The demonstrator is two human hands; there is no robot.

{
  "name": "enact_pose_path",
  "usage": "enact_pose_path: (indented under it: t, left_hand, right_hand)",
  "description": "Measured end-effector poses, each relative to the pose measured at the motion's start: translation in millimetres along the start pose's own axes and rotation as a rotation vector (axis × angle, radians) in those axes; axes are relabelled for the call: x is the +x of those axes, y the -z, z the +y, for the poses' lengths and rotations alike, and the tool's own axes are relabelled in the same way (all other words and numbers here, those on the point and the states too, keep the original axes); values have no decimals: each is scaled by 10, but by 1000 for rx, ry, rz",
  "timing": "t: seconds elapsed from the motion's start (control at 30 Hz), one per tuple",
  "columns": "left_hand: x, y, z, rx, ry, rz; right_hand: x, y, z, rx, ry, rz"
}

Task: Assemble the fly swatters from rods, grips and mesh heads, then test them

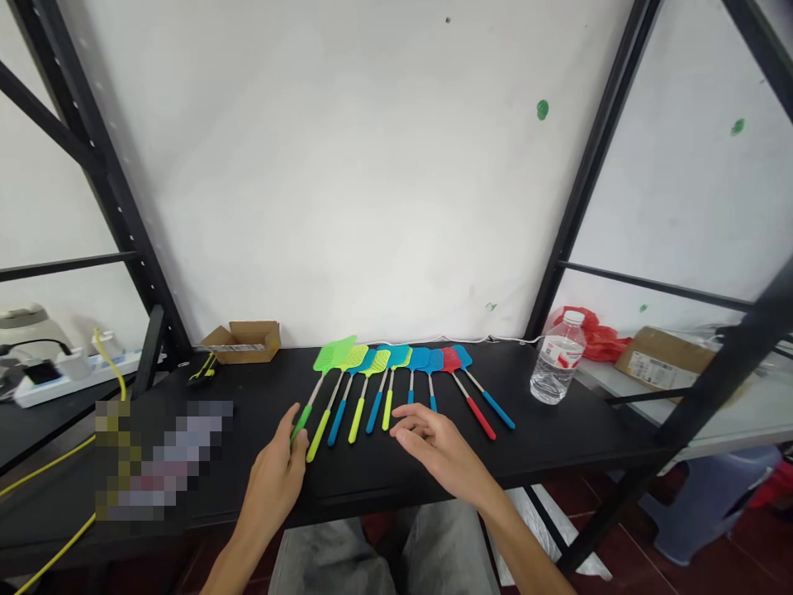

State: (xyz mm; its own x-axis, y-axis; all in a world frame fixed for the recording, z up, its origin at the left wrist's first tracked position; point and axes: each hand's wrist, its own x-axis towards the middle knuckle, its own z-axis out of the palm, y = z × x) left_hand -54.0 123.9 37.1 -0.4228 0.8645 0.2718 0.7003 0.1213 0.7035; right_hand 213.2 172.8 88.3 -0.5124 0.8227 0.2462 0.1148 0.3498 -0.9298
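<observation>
Several fly swatters lie side by side on the black table (557, 438), heads toward the wall. My left hand (278, 475) is closed around the green handle of the leftmost green swatter (322, 372). Beside it lie yellow-green swatters (356, 372) and blue swatters (418, 368), then a red swatter (464, 388). My right hand (434, 446) hovers open, fingers spread, just in front of the handle ends of the middle swatters and holds nothing.
A clear water bottle (557, 359) stands at the right of the table. A small open cardboard box (244, 340) sits at the back left by the wall. Black shelf posts (582, 182) frame the table. Yellow cable (55, 463) runs at the left.
</observation>
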Motion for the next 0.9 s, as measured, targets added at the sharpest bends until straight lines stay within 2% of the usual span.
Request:
enact_pose_path:
  t: [0.1, 0.17, 0.33, 0.43, 0.5, 0.53, 0.6, 0.67, 0.9]
  left_hand:
    - [45, -72, -128, 122, -74, 16]
    - [37, -136, -155, 194, -147, 1]
    - [-34, -240, -133, 381, -228, 29]
    - [-71, -266, -118, 428, -260, 44]
    - [-83, -278, -112, 441, -273, 48]
    - [-86, -283, -110, 443, -272, 51]
    - [-89, -289, -107, 437, -258, 59]
    - [-89, -291, -108, 425, -243, 66]
    - [-91, -277, -147, 379, -251, 59]
  right_hand:
    - [95, 120, 142, -87, 17, 108]
    - [164, 283, 278, -196, 4, 215]
    - [238, 983, 750, -655, -64, 484]
    - [276, 1399, 1094, -901, -305, 538]
    - [346, 1551, 1290, -971, -523, 463]
    - [394, 1574, 1363, -1000, -576, 416]
    - [502, 1518, 1446, -1038, -614, 320]
    - [613, 1348, 1447, -1056, -572, 238]
    - [919, 378, 1189, -1010, -395, 60]
